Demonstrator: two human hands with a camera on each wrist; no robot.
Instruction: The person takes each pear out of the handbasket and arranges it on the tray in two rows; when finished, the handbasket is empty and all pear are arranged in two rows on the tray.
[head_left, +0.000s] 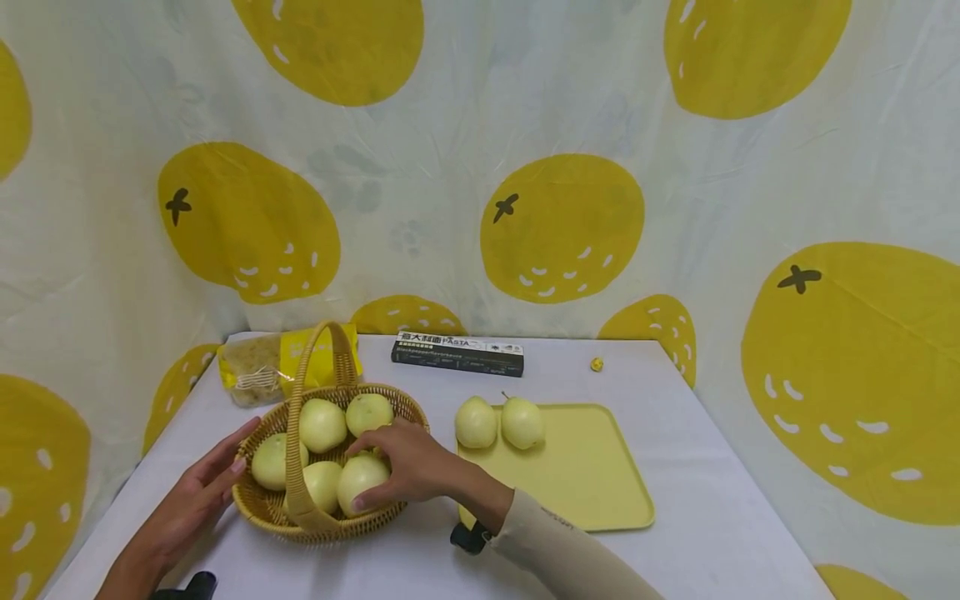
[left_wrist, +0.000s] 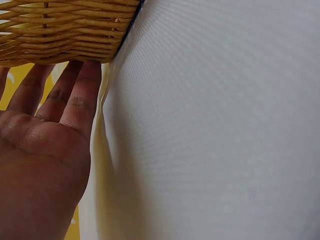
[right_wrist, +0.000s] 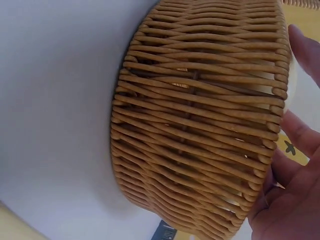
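A wicker basket (head_left: 262,517) with an arched handle holds several pale yellow-green pears (head_left: 322,425). My right hand (head_left: 412,462) reaches over the basket's right rim, its thumb and fingers curled round a pear (head_left: 360,483) at the front right inside. In the right wrist view the basket's woven side (right_wrist: 200,115) hides most of that pear and parts of the right hand (right_wrist: 295,185). With fairly straight fingers, my left hand (head_left: 191,504) touches the basket's left side. The left wrist view shows the left hand's (left_wrist: 50,125) fingertips against the weave.
Two pears (head_left: 476,422) sit at the back left of a yellow tray (head_left: 577,483), right of the basket. Behind the basket lies a yellow pasta bag (head_left: 258,362). A black pasta box (head_left: 457,354) and a small gold-yellow thing (head_left: 597,364) are along the back.
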